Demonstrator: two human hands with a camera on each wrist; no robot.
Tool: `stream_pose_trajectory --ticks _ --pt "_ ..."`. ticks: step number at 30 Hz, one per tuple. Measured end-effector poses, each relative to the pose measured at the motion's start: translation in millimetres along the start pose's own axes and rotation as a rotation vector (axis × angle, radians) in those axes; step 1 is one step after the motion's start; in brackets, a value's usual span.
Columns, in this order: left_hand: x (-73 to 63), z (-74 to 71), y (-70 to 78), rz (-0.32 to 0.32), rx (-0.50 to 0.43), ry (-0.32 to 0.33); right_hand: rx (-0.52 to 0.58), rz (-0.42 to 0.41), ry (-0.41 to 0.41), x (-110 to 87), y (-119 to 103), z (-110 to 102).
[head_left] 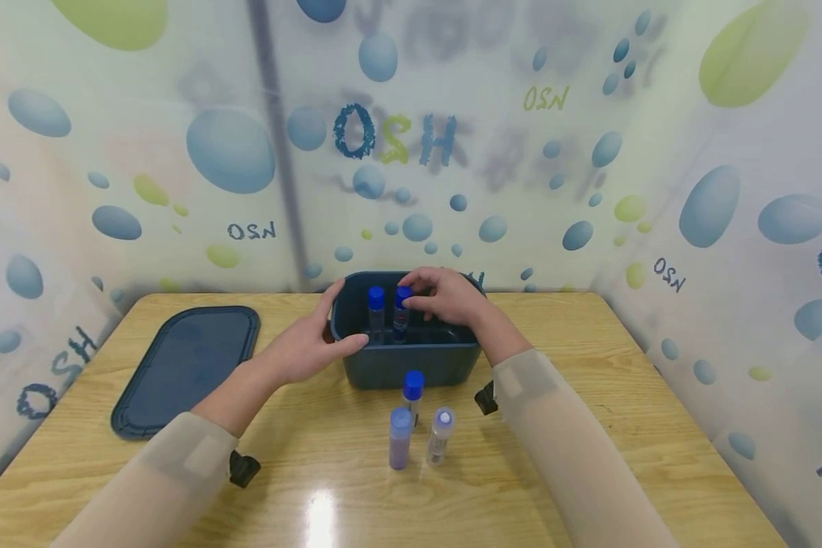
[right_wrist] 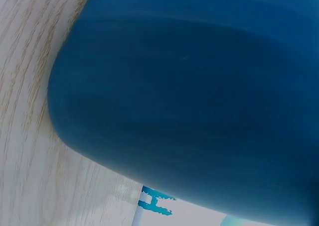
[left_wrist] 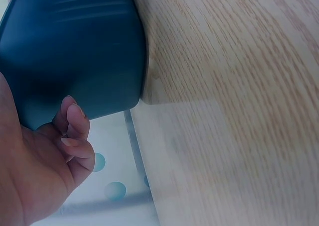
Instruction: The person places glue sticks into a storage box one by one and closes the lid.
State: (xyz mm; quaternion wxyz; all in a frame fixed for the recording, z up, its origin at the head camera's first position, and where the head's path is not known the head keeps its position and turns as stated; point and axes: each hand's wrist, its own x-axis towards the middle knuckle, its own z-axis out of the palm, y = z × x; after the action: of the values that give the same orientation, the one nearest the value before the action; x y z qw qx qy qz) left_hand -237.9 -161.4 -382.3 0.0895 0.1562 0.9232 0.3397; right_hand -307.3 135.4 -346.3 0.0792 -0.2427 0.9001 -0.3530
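Note:
A dark blue plastic bin (head_left: 411,365) stands on the table against the back wall. Inside it, a clear tube with a blue cap (head_left: 377,298) stands upright. Just right of that, my right hand (head_left: 448,295) pinches the cap of another blue-capped tube (head_left: 400,316), also upright in the bin. My left hand (head_left: 308,342) holds the bin's left end, thumb over the front rim and forefinger along the side. From the left wrist, its other fingers (left_wrist: 77,121) curl loosely beside the outer wall. The right wrist view shows only bin wall (right_wrist: 174,96), with that hand hidden.
In front of the bin stand a blue-capped tube (head_left: 414,388), a purplish tube (head_left: 399,441) and a clear tube with a pale top (head_left: 441,435). A dark lid (head_left: 188,365) lies flat at the left. Patterned walls enclose the wooden table (head_left: 575,457).

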Motion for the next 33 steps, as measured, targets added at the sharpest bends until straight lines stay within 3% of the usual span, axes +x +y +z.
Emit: stream_pose_trajectory --ticks 33 --pt "-1.0 0.3 0.1 0.001 -0.001 -0.002 -0.009 0.024 -0.012 0.9 1.5 0.9"
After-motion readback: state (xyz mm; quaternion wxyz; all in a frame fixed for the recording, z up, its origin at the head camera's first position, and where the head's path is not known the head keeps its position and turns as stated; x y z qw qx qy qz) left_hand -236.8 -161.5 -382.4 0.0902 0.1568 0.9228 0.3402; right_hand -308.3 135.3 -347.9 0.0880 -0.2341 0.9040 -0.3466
